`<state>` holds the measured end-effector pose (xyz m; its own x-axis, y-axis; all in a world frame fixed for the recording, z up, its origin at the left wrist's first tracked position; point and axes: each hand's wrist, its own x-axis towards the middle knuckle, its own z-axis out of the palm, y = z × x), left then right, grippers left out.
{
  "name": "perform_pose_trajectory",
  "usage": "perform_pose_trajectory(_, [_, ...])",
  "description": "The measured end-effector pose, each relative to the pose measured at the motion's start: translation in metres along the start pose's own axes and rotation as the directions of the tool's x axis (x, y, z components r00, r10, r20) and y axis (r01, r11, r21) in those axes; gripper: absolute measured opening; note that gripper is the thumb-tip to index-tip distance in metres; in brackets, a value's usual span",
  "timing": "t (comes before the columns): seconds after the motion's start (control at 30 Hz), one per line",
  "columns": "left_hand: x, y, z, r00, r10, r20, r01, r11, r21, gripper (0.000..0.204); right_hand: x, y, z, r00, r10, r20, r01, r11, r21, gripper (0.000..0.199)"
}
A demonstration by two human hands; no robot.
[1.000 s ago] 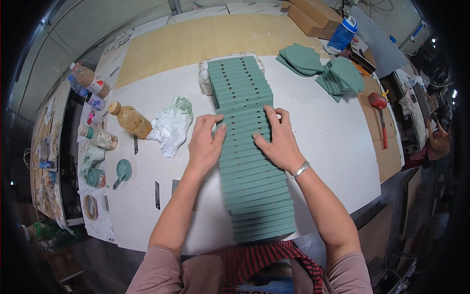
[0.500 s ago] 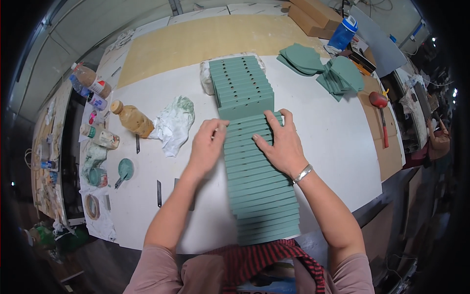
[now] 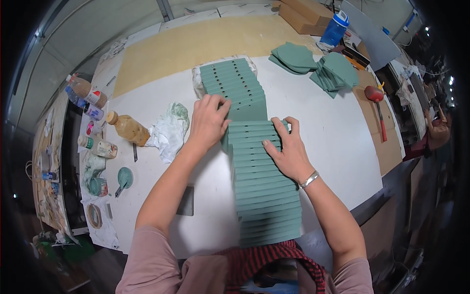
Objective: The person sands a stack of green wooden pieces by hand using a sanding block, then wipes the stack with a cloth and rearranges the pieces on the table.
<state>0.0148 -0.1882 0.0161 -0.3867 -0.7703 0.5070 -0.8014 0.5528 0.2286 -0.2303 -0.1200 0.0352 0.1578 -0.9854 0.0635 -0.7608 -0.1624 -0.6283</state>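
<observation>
A long row of green flat panels (image 3: 267, 181) leans like shingles toward me down the middle of the table, their edges showing. Beyond it lies a second overlapping set of green panels with small holes (image 3: 227, 81). Where the two sets meet, my left hand (image 3: 208, 120) is at the left side, its fingers curled round the edge of a panel, fingertips partly hidden. My right hand (image 3: 291, 154) rests on the far right corner of the near row, fingers spread, thumb on the panel edges. It wears a metal bracelet.
Left stand or lie a bottle of brown liquid (image 3: 128, 128), a crumpled white cloth (image 3: 169, 130), a small green cup (image 3: 125, 177) and more bottles. At right are stacked green rounded panels (image 3: 293, 58), a blue jug (image 3: 335, 29) and a red mallet (image 3: 374, 94). A grey plate (image 3: 186, 201) lies by my left forearm.
My left hand has moved farther away along the left side, onto the border of the two sets. My right hand stays at the near row's corner. More of the panel face between the sets shows.
</observation>
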Motion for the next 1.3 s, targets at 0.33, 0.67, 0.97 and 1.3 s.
perform_pose_trajectory(0.33, [-0.044,0.010,0.001,0.870,-0.472,0.139,0.490,0.801,-0.344,0.042,-0.003,-0.002,-0.003,1.000,-0.006,0.022,0.005,0.999,0.043,0.062])
perform_pose_trajectory(0.67, [-0.125,-0.005,-0.047,0.592,-0.805,0.035,0.502,0.334,-0.798,0.032,-0.005,0.004,0.003,0.998,-0.058,-0.036,0.058,0.998,0.008,0.061])
perform_pose_trajectory(0.97, [-0.170,-0.008,-0.069,0.815,-0.529,0.238,-0.356,-0.780,-0.515,0.036,-0.005,0.007,0.003,0.995,-0.091,-0.050,0.092,0.996,0.020,0.057])
perform_pose_trajectory(1.3, [-0.120,0.035,-0.063,0.897,-0.440,0.040,-0.435,-0.896,-0.086,0.031,-0.003,-0.003,0.004,1.000,-0.019,-0.010,0.020,0.999,0.043,0.057])
